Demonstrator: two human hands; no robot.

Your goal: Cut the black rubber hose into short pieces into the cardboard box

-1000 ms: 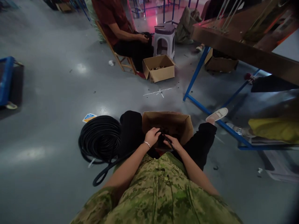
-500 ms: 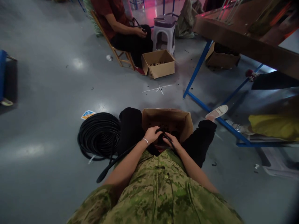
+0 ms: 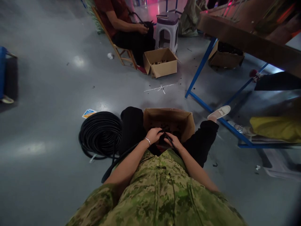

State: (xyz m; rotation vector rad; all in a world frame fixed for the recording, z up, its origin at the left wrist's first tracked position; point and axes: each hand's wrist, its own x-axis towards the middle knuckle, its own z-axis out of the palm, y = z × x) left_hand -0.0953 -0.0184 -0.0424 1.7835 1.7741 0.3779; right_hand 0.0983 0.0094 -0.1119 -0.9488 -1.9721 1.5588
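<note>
Above the near edge of a cardboard box [image 3: 188, 124], which stands between my knees, both hands are close together. My left hand [image 3: 154, 135], with a bracelet at the wrist, is closed on a dark hose [image 3: 127, 153] that runs back under my forearm. Fingers of my right hand [image 3: 173, 141] are curled round a black length of the same kind, which lies across the palm toward the wrist. Where the pieces meet between my fingertips is too dark to make out. Small dark bits lie inside the box. Left of my knee rests a large coil of black hose [image 3: 100, 135].
Ahead, a seated person [image 3: 127, 28] handles a black hose beside an open carton [image 3: 164, 67] and a plastic stool [image 3: 167, 31]. At right stands a table with blue legs [image 3: 201, 67]. A white tie [image 3: 160, 88] and a blue-orange label [image 3: 88, 113] lie on the floor.
My hands stay together over the box with only a slight shift. The hose end by my left forearm has moved right, closer to the arm. The seated person's hose has been raised.
</note>
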